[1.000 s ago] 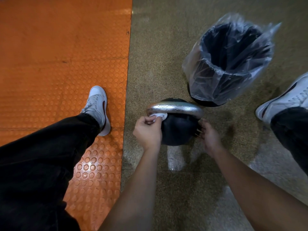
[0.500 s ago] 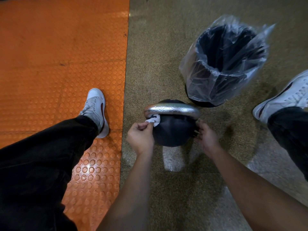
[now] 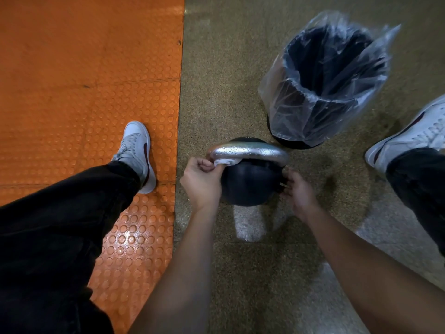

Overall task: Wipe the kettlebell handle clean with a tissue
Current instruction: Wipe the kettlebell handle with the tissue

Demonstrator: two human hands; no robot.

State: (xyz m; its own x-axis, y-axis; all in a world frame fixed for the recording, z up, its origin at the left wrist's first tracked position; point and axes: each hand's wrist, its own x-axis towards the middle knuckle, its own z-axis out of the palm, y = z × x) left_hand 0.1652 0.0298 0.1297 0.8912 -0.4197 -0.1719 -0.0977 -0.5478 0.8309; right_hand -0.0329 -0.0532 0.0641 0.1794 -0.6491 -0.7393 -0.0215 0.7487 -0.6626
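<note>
A black kettlebell (image 3: 250, 184) stands on the speckled floor. Its silver handle (image 3: 250, 150) arches across the top and is beaded with water drops. My left hand (image 3: 201, 179) pinches a small white tissue (image 3: 226, 162) and presses it against the underside of the handle near its left end. My right hand (image 3: 297, 191) rests with spread fingers against the right side of the black ball, just below the handle's right end.
A black bin (image 3: 325, 85) lined with a clear plastic bag stands just behind the kettlebell on the right. An orange studded mat (image 3: 84, 80) covers the floor on the left. My white shoes (image 3: 138, 150) (image 3: 409, 136) flank the kettlebell.
My left hand with the tissue slid left and down off the handle, then came back up and right under it. The right hand stayed on the ball.
</note>
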